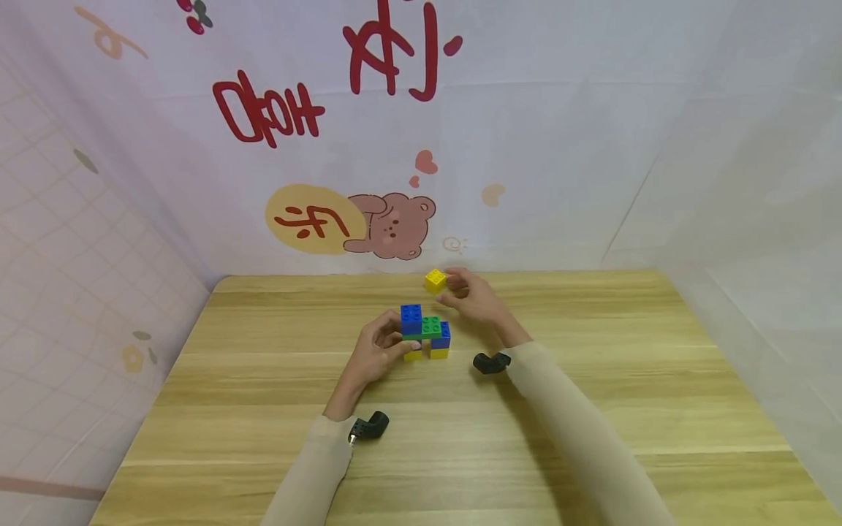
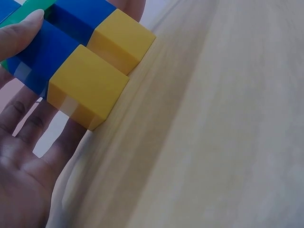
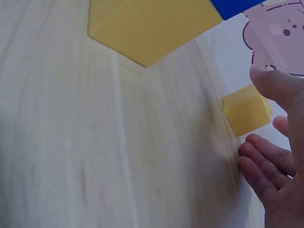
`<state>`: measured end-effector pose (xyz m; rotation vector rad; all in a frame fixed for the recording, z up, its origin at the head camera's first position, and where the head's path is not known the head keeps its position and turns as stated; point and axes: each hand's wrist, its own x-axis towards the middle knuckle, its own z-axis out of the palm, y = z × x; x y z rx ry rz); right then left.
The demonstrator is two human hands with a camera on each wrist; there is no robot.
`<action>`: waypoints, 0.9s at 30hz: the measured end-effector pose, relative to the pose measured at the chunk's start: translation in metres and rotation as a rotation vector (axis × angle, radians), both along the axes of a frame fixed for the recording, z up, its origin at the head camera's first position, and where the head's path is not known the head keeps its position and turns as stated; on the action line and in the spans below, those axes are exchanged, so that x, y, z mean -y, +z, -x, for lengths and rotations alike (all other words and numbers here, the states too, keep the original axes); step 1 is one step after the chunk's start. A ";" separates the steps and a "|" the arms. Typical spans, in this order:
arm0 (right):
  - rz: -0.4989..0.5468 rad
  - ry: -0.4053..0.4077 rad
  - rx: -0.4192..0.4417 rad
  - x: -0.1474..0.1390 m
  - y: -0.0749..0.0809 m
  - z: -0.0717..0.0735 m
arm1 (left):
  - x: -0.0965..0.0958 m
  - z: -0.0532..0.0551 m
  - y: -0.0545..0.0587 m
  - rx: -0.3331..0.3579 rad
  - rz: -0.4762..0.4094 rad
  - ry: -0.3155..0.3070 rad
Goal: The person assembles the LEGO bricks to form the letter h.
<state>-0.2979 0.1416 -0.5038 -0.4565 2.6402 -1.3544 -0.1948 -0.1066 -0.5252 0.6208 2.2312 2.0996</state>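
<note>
Building bricks form a small bridge shape: a green brick (image 1: pixel 430 326) spans two legs, each blue over yellow, and another blue brick (image 1: pixel 411 319) sits on its left end. My left hand (image 1: pixel 371 356) holds this structure at its left leg, thumb in front and fingers behind. In the left wrist view, the yellow bottom brick (image 2: pixel 89 85) of that leg stands at the tabletop. Farther back lies a loose yellow brick (image 1: pixel 435 280). My right hand (image 1: pixel 479 299) is right beside it, thumb and fingers spread around its near right side, with a gap showing in the right wrist view (image 3: pixel 247 111).
The wooden table (image 1: pixel 592 409) ends at a white wall sheet (image 1: pixel 559 146) printed with a bear and red characters, close behind the loose brick. More white sheeting (image 1: pixel 72 292) hangs along both sides. Black wrist mounts (image 1: pixel 370 426) stick out from both sleeves.
</note>
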 end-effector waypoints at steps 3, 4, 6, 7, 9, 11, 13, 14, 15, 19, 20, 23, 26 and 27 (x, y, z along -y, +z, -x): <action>0.011 -0.013 0.004 0.003 -0.004 0.004 | 0.000 0.000 0.000 -0.001 0.001 0.005; 0.011 -0.020 0.006 0.004 -0.005 0.005 | 0.000 0.000 0.000 -0.004 -0.001 0.006; 0.007 -0.032 0.012 0.006 -0.007 0.006 | -0.001 0.000 0.000 -0.006 0.000 0.008; 0.002 -0.036 0.015 0.007 -0.007 0.007 | -0.001 0.000 0.001 -0.004 0.001 0.010; -0.002 -0.042 0.025 0.009 -0.007 0.009 | -0.001 0.000 0.002 -0.006 0.001 0.012; -0.002 -0.046 0.033 0.011 -0.006 0.010 | -0.001 0.000 0.003 -0.005 0.001 0.013; -0.001 -0.050 0.038 0.013 -0.005 0.010 | -0.001 0.000 0.002 -0.002 0.001 0.013; -0.001 -0.052 0.039 0.014 -0.005 0.011 | -0.001 0.000 0.002 0.000 0.001 0.012; -0.003 -0.055 0.040 0.014 -0.004 0.011 | -0.001 0.000 0.003 0.005 0.000 0.012; -0.017 -0.057 0.037 0.016 -0.004 0.012 | -0.001 0.000 0.002 0.013 0.004 0.011; -0.020 -0.055 0.033 0.016 -0.004 0.012 | 0.000 0.000 0.002 0.013 0.003 0.011; -0.022 -0.058 0.024 0.018 -0.004 0.013 | 0.001 0.000 0.001 0.013 0.003 0.009; -0.023 -0.067 0.015 0.019 -0.004 0.012 | 0.001 0.000 0.001 0.008 0.001 0.004; -0.020 -0.073 0.014 0.019 -0.004 0.012 | 0.001 0.000 0.001 0.007 0.001 0.002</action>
